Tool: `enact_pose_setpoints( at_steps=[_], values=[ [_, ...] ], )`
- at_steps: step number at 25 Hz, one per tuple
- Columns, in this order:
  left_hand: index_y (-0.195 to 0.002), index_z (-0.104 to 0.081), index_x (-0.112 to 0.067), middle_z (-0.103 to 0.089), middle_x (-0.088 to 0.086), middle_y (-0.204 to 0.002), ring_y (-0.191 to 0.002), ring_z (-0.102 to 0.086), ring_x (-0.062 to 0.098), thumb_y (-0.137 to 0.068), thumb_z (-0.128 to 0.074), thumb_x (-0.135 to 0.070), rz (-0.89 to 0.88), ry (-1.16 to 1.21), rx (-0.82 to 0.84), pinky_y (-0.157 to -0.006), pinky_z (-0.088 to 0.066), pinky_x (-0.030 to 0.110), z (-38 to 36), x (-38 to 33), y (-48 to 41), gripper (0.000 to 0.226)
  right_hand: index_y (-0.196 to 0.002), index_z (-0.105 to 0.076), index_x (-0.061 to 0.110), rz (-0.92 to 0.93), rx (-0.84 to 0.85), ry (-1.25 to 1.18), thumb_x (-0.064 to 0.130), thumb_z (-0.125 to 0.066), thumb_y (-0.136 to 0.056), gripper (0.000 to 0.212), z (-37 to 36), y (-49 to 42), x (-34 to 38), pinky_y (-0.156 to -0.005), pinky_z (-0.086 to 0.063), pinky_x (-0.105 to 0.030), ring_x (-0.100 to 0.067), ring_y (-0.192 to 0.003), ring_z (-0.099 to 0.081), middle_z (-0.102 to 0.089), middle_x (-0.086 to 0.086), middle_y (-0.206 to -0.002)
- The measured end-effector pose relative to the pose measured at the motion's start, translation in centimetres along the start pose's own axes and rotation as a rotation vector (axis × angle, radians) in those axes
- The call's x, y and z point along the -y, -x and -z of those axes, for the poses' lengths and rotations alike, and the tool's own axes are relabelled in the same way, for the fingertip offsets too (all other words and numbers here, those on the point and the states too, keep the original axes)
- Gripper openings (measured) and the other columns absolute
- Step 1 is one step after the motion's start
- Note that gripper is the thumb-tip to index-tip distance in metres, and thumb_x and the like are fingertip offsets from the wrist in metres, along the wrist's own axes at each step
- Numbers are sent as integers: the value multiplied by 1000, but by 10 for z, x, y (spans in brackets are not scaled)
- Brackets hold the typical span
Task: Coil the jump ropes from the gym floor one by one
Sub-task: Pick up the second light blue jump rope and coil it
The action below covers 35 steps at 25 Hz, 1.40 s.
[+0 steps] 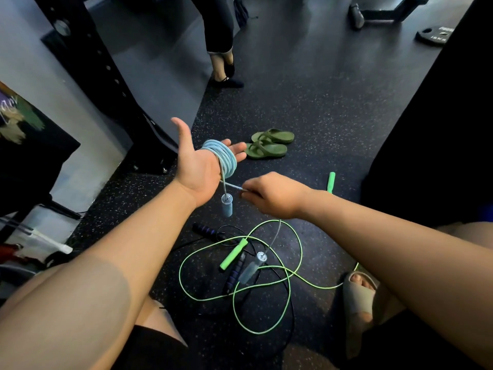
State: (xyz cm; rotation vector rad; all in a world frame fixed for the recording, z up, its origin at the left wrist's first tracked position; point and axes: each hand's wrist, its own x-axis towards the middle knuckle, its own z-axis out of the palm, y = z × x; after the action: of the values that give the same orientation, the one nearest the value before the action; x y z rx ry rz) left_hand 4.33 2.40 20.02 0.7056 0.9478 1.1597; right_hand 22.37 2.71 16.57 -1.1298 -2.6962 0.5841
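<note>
Pale blue jump rope (pixel 222 157) sits in several turns around the left hand (pixel 197 166) at the centre of the frame. That hand is held palm up with its fingers straight and apart, serving as a spool. One clear blue handle (pixel 227 206) dangles just beneath it. The right hand (pixel 272 194), just to the right, has its fingers (pixel 248 192) pinched on the free stretch, which drops to the far handle (pixel 252 268) lower down (whether that one touches the floor, I cannot tell).

This looks like the winding step, with most of the first rope already on the hand. The next move, I'd say, calls for carrying the short remainder around the coil and lifting the far handle out of the tangle.

That tangle is the snag: a green jump rope (pixel 234 252) and a black rope (pixel 206 231) lie looped together on the gym floor (pixel 320 102) directly below. Green sandals (pixel 269 144) rest just beyond the left hand.
</note>
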Motion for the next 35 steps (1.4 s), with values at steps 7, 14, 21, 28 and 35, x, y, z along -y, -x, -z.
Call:
enact_pose_setpoints(
  at_steps=[7, 14, 21, 28, 35],
  values=[
    [-118, -68, 1, -70, 28, -113, -111, -68, 35, -72, 11, -92, 232, -788, 177, -107, -44, 38, 1, 19, -6, 131, -95, -66, 26, 20, -225, 100, 49, -69, -86, 24, 33, 9, 5, -58, -46, -33, -18, -72, -62, -67, 8, -78],
    [-80, -60, -1, -55, 14, -59, -68, -66, 35, -65, 15, -93, 442, -749, 389, -90, -46, 43, -4, 8, 10, 120, -87, -65, 22, 42, -239, -54, 61, -69, -79, 40, 39, 10, -16, -55, -43, -29, -8, -61, -53, -60, 9, -69],
    [-66, -50, -9, -36, 1, -37, -41, -51, 26, -51, 11, -101, 460, -443, 559, -81, -44, 41, 0, -1, 14, 111, -76, -56, 20, -39, -214, -455, 40, -55, -99, 31, 21, 3, -22, -62, -46, -35, -10, -61, -52, -64, -12, -71],
    [-62, -45, -16, -33, -4, -35, -38, -44, 20, -51, 8, -103, 250, -52, 409, -77, -50, 32, 1, -14, 19, 102, -96, -60, 8, -155, -148, -809, 39, -33, -107, 43, -10, -1, -13, -62, -44, -34, -26, -58, -59, -63, -15, -61],
    [-84, -56, -8, -50, 2, -65, -66, -53, 25, -63, -18, -103, -19, 331, 147, -95, -45, 36, 4, -17, 12, 105, -116, -60, 8, -213, -9, -865, 20, -38, -107, 26, -26, 4, 1, -58, -43, -22, -13, -63, -62, -69, -9, -74]
  ],
)
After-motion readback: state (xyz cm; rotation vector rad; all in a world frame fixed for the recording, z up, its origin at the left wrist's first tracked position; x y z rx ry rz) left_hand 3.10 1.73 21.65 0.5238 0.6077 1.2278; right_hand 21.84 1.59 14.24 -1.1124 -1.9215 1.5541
